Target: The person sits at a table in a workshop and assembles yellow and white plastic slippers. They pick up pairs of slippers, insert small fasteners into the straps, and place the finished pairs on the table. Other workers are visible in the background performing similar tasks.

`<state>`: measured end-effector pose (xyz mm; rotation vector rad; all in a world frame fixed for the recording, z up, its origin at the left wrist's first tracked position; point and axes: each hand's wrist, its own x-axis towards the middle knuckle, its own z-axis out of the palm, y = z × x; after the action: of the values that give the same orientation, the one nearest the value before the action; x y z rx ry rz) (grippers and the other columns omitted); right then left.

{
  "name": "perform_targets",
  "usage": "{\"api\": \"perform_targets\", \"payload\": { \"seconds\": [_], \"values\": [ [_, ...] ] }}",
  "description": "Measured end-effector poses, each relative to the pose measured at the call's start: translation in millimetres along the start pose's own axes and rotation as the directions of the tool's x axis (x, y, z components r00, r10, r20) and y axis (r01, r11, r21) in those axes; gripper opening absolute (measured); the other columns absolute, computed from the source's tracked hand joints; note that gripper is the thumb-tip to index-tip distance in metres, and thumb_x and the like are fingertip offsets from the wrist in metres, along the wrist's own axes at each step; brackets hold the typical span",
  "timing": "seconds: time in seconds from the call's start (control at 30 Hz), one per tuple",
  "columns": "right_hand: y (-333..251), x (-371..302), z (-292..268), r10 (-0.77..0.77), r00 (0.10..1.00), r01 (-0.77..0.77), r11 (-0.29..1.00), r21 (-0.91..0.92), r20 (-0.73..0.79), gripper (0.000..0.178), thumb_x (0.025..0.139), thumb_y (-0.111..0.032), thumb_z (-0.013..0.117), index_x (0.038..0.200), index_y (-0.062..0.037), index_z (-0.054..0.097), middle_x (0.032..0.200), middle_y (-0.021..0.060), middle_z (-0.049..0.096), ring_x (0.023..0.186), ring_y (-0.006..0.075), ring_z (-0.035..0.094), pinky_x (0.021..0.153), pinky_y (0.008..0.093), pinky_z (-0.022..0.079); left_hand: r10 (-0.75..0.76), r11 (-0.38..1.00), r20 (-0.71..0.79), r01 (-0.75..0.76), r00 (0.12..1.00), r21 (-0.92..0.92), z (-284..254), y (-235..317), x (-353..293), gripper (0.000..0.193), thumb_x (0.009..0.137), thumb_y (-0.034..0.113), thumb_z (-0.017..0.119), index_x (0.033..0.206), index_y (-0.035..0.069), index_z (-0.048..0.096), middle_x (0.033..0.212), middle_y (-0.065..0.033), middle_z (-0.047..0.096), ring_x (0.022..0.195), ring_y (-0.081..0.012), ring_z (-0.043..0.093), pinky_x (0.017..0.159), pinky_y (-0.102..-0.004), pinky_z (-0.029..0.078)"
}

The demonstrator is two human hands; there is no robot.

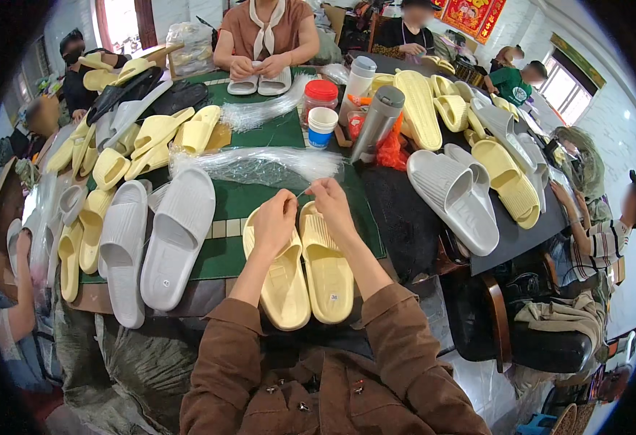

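A pair of pale yellow slide sandals lies in front of me at the table's near edge, a left slide [286,290] and a right slide [326,283], toes pointing away. Over the toe end of the left one, my left hand [277,221] is closed in a pinch. My right hand [331,205] pinches too, above the toe of the other slide. Between my fingertips runs a thin strand [303,193], which both hands seem to hold. Just beyond them a bundle of clear plastic strands [274,165] lies across the green mat [252,257].
Grey slides [178,239] and yellow ones are heaped at left; more grey [452,199] and yellow slides fill the right. A paper cup [322,129], red-lidded jar [321,94] and steel tumbler [378,123] stand ahead. Across the table, a person's hands [254,70] touch grey slides.
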<state>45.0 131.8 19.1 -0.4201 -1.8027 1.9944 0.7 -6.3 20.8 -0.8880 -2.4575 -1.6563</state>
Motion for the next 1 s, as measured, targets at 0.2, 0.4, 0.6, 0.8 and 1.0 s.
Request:
{"api": "perform_targets", "payload": {
  "seconds": [0.2,0.4,0.6,0.8,1.0],
  "values": [
    [-1,1,-3,-0.008,1.0,0.008,1.0,0.016,-0.012,0.016,0.094,-0.019,0.055,0.094,-0.0025,0.057,0.087,0.002,0.061,0.069,0.007,0.048,0.064,0.0227,0.041,-0.005,1.0,-0.001,0.005,1.0,0.015,0,1,0,0.013,0.09,0.013,0.054,0.086,0.002,0.059,0.074,-0.0144,0.064,0.067,-0.0327,0.062,0.061,-0.0406,0.046],
    [-1,-2,2,-0.127,0.99,0.139,0.96,-0.242,0.065,0.017,0.091,-0.018,0.059,0.093,-0.0009,0.061,0.087,0.005,0.065,0.081,0.0122,0.058,0.073,0.0269,0.046,-0.01,0.999,-0.021,0.01,1.0,0.032,2,-2,0,0.016,0.091,0.017,0.054,0.089,0.002,0.06,0.074,-0.0158,0.064,0.07,-0.0345,0.063,0.062,-0.0421,0.046],
    [-5,-6,2,-0.146,0.981,0.175,0.952,-0.252,0.128,0.02,0.087,-0.02,0.063,0.092,0.0,0.064,0.085,0.0052,0.066,0.081,0.0119,0.059,0.074,0.0274,0.046,0.012,1.0,-0.026,-0.012,1.0,-0.002,2,-6,0,0.016,0.092,0.016,0.055,0.093,0.001,0.06,0.07,-0.0141,0.062,0.064,-0.0273,0.061,0.06,-0.0375,0.045],
    [-11,-8,5,-0.125,0.986,0.149,0.959,-0.243,0.112,0.022,0.087,-0.022,0.065,0.091,0.0003,0.066,0.083,0.0049,0.067,0.079,0.0114,0.06,0.071,0.0276,0.047,0.032,0.999,-0.024,-0.032,0.999,0.02,0,-3,0,0.014,0.092,0.013,0.056,0.091,0.0,0.061,0.069,-0.0131,0.062,0.06,-0.0226,0.059,0.059,-0.0344,0.045],
    [-8,-6,2,-0.163,0.983,0.183,0.917,-0.355,0.084,0.025,0.088,-0.023,0.065,0.091,0.0018,0.065,0.083,0.0065,0.067,0.077,0.0116,0.06,0.069,0.0278,0.048,0.029,0.999,-0.03,-0.028,0.999,0.027,1,-1,-1,0.015,0.091,0.013,0.057,0.09,0.0,0.062,0.071,-0.0131,0.063,0.061,-0.0226,0.06,0.059,-0.0343,0.045]
  ]
}}
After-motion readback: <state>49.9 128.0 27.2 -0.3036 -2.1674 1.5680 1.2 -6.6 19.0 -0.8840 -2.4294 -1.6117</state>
